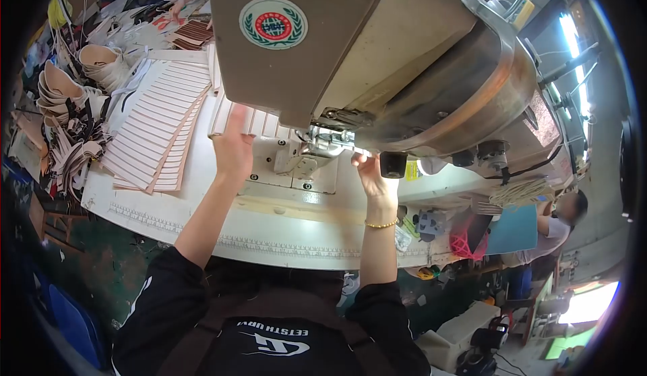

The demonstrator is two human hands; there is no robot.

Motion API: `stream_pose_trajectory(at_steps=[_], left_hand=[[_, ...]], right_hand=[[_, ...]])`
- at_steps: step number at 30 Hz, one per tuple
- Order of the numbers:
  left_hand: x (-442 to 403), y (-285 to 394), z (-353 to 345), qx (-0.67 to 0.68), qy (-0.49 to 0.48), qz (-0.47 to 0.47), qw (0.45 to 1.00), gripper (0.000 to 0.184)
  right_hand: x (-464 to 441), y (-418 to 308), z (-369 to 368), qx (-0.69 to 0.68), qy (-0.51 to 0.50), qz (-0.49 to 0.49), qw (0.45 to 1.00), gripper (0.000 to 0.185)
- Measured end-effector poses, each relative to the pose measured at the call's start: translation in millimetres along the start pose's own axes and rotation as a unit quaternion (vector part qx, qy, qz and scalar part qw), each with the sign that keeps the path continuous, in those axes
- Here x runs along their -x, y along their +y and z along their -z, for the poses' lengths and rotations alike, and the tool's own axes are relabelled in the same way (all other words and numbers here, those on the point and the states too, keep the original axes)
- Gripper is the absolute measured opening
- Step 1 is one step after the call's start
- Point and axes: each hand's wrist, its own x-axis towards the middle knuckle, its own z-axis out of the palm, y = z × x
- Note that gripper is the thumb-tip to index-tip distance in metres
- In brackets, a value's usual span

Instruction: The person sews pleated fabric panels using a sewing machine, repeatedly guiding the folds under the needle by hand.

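Note:
A large sewing machine (303, 45) fills the upper middle, its needle area (327, 140) low over the table. Left of it, a striped panel (219, 121) lies partly under the machine head. My left hand (232, 148) rests at this panel with its fingers stretched forward, slightly blurred. My right hand (373, 174) is on the other side of the needle area, its fingers bent in close by the machine. Whatever lies between those fingertips is hidden by glare and the machine. Fanned stacks of striped panels (158, 123) lie to the left of my left hand.
The white table (269, 231) has a ruler strip along its front edge. Rolled pieces (60, 93) and scraps crowd the far left. A co-worker's hand (180, 8) shows at the back. On the right are a blue sheet (512, 229), a pink basket (465, 241) and another person (549, 234).

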Motion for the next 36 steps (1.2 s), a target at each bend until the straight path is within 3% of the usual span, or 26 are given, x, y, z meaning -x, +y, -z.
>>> stream_pose_trajectory(at_steps=[3,6,7,8,9,10,11,12,13,15,16,17,19,21,22,23,24,26,27,28,29,31,36], left_hand=[[-9.3,6.6,17.0,0.119,0.098,-0.022,0.988,0.023],[-2.4,5.4,81.3,0.122,0.084,0.003,0.989,0.026],[18.3,12.7,80.2,0.126,0.047,0.046,0.990,0.031],[31.8,10.6,108.1,0.183,-0.095,0.122,0.971,0.037],[53.6,4.3,116.8,0.164,-0.186,0.132,0.960,0.040],[76.6,-2.9,126.7,0.143,-0.277,0.140,0.940,0.043],[96.2,-24.3,162.0,0.061,-0.207,0.194,0.957,0.051],[112.1,-25.8,162.1,-0.269,-0.331,0.134,0.895,0.057],[126.2,-27.3,160.7,-0.563,-0.410,0.060,0.715,0.063],[139.9,-37.2,187.4,-0.572,-0.423,0.087,0.698,0.065],[142.2,-42.0,194.2,-0.578,-0.442,0.111,0.677,0.068],[142.3,-37.0,187.6,-0.578,-0.440,0.111,0.678,0.068],[136.6,-5.4,154.6,-0.544,-0.412,0.265,0.681,0.071],[124.8,17.8,123.2,-0.499,-0.375,0.412,0.663,0.074],[119.6,20.0,114.1,-0.500,-0.375,0.415,0.661,0.074],[114.8,21.6,105.6,-0.473,-0.423,0.380,0.673,0.075],[111.8,22.5,98.5,-0.443,-0.467,0.346,0.682,0.076],[115.1,19.8,91.6,-0.373,-0.548,0.276,0.695,0.078],[122.1,13.1,95.7,-0.196,-0.503,0.249,0.804,0.077],[128.3,6.4,99.3,-0.012,-0.433,0.210,0.876,0.076],[129.4,5.1,92.7,-0.012,-0.432,0.217,0.875,0.076],[127.1,6.4,77.4,0.200,-0.232,0.284,0.909,0.061],[127.3,-9.8,85.6,0.041,-0.145,0.306,0.940,0.047]], right_hand=[[-3.3,2.2,2.3,-0.020,0.006,0.005,1.000,0.019],[-6.1,8.9,10.0,-0.035,-0.026,-0.011,0.999,0.021],[3.2,14.3,8.8,0.002,-0.010,0.003,1.000,0.019],[18.0,21.2,5.8,0.039,0.005,0.016,0.999,0.020],[31.0,14.6,-25.1,0.035,0.067,-0.063,0.995,0.029],[49.2,22.1,-21.9,0.050,0.055,-0.109,0.991,0.028],[71.0,31.4,-19.0,0.065,0.044,-0.156,0.985,0.027],[92.1,40.7,-32.3,0.148,0.103,-0.233,0.956,0.030],[122.8,49.3,-26.9,0.119,0.068,-0.218,0.966,0.035],[174.5,53.7,-37.1,-0.076,0.165,-0.240,0.954,0.041],[182.4,50.6,-35.0,-0.359,-0.036,-0.262,0.895,0.044],[184.0,47.7,-37.0,-0.358,-0.036,-0.264,0.895,0.044],[191.0,39.6,-50.0,-0.145,0.075,-0.253,0.954,0.048],[195.3,35.8,-58.5,0.074,0.181,-0.224,0.955,0.053],[196.1,36.8,-45.3,0.065,0.087,-0.183,0.977,0.053],[197.7,35.7,-31.1,0.055,-0.006,-0.140,0.989,0.053],[191.6,28.6,-41.5,0.050,0.000,-0.142,0.989,0.053],[171.8,9.4,-63.6,-0.009,0.147,-0.119,0.982,0.045],[173.3,3.9,-44.1,-0.042,0.125,-0.124,0.983,0.043],[175.6,1.4,-26.1,-0.073,0.103,-0.127,0.984,0.042],[173.1,-1.1,-30.3,-0.075,0.110,-0.126,0.983,0.042],[165.8,-6.8,-44.0,0.027,0.212,-0.097,0.972,0.040],[168.5,-7.7,-34.2,0.033,0.238,-0.066,0.968,0.041]])
